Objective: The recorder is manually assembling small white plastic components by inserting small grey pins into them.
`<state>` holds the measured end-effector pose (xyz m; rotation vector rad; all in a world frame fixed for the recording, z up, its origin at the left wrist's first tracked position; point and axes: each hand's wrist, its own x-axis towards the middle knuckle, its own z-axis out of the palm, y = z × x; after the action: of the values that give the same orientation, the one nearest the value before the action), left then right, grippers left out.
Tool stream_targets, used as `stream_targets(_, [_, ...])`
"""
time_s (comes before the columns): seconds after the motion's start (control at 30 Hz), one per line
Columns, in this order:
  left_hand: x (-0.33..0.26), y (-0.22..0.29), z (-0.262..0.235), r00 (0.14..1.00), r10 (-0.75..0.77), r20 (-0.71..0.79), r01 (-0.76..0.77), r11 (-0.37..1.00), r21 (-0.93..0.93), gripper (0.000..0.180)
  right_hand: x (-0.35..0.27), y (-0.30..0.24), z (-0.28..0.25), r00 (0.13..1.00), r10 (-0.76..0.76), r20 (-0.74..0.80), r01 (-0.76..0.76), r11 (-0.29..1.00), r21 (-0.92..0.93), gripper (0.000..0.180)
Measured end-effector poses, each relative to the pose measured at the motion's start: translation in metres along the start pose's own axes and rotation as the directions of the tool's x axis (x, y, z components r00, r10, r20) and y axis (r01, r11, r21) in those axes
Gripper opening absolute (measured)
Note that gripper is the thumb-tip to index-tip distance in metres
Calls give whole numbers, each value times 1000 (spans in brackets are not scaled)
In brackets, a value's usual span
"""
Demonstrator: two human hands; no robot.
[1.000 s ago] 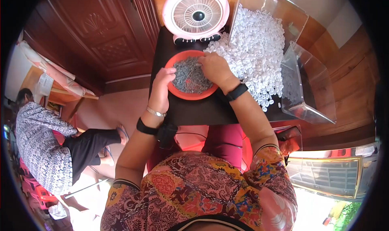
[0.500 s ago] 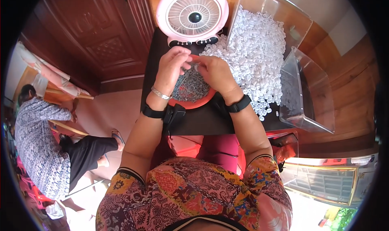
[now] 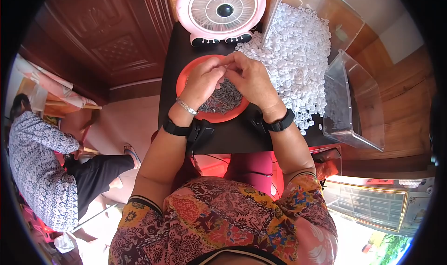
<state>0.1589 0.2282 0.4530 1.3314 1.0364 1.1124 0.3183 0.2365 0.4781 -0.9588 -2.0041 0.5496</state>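
Observation:
My left hand [image 3: 204, 82] and my right hand [image 3: 250, 80] meet above the back part of an orange-red basin [image 3: 182, 81]. Fingertips of both are pinched close together; whatever sits between them is too small and covered to name. Below lies a heap of small grey metal pieces [image 3: 222, 100], like screws or nails, filling the basin's bottom. To the right of my right hand spreads a big pile of small white oval plastic pieces [image 3: 300, 55], some with holes in them.
A pink fan [image 3: 225, 10] stands behind the basin on the dark table [image 3: 233, 141]. One clear plastic bin [image 3: 347, 20] stands behind the white pile, another clear box [image 3: 351, 102] at its right. Far left, a person [image 3: 44, 172] in a patterned top sits.
My hands have come together, fingertips now meeting where a gap showed before. The left hand has turned inward and uncovered the basin's back left rim. The whole view has shifted slightly.

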Motion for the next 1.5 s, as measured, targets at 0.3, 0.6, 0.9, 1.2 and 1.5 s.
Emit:
stream_targets(0.3, [-3, -3, -12, 1000, 2, -30, -2, 1000, 6, 15, 5, 1, 5, 998, 18, 67, -7, 986, -165, 16])
stream_targets(0.6, [0, -9, -16, 990, 27, -141, -42, 994, -102, 19, 4, 16, -18, 999, -11, -44, -9, 902, -432, 12])
stream_targets(0.9, [7, -17, -20, 992, -17, -127, 8, 997, -72, 19, -4, 31, 9, 931, 57, 360, 161, 821, -548, 19])
stream_targets(1.2, [11, -25, -26, 987, -16, -160, 6, 998, -59, 14, 2, 44, 25, 983, 48, 179, 47, 871, -490, 17])
stream_targets(1.5, [15, -14, -19, 972, -49, -228, 44, 999, -24, 18, 11, 58, 24, 954, 21, 299, 156, 816, -557, 17])
